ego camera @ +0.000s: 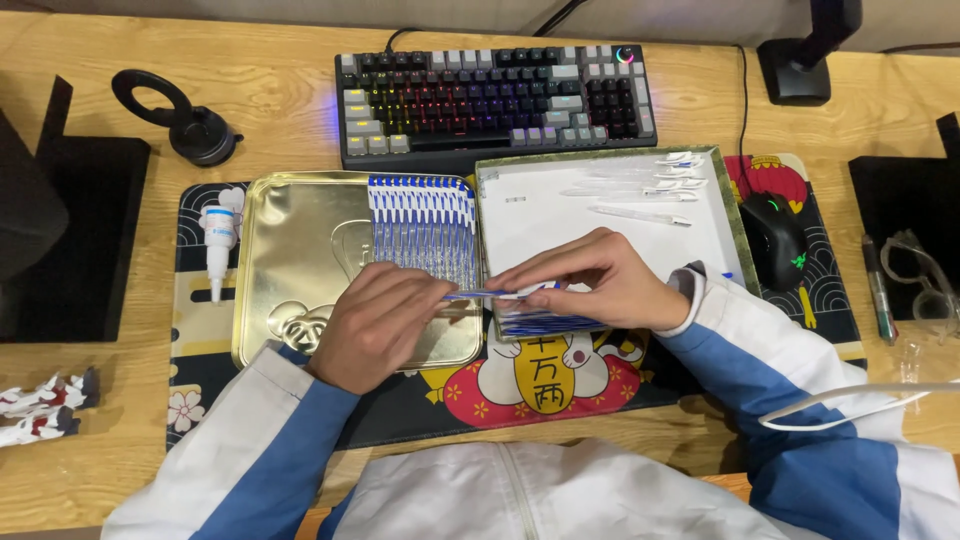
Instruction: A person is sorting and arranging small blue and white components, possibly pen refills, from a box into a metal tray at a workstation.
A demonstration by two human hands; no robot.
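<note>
Sorting step in hand, by the look of it: one slim blue-and-white pen [490,294] held level between both hands near the middle of the bench, above the seam between gold tin tray [300,250] and white-lined box lid [540,215]. Left hand [375,322] curled, fingertips pinched on the pen's left end. Right hand [600,280] half closed, thumb and fingers pinching the right end, resting over a stack of like pens [540,322]. Row of laid pens [425,230] along the tray's right side, toward the keyboard [495,95] at the far edge. Next move judged to call for steady alignment with that row.
</note>
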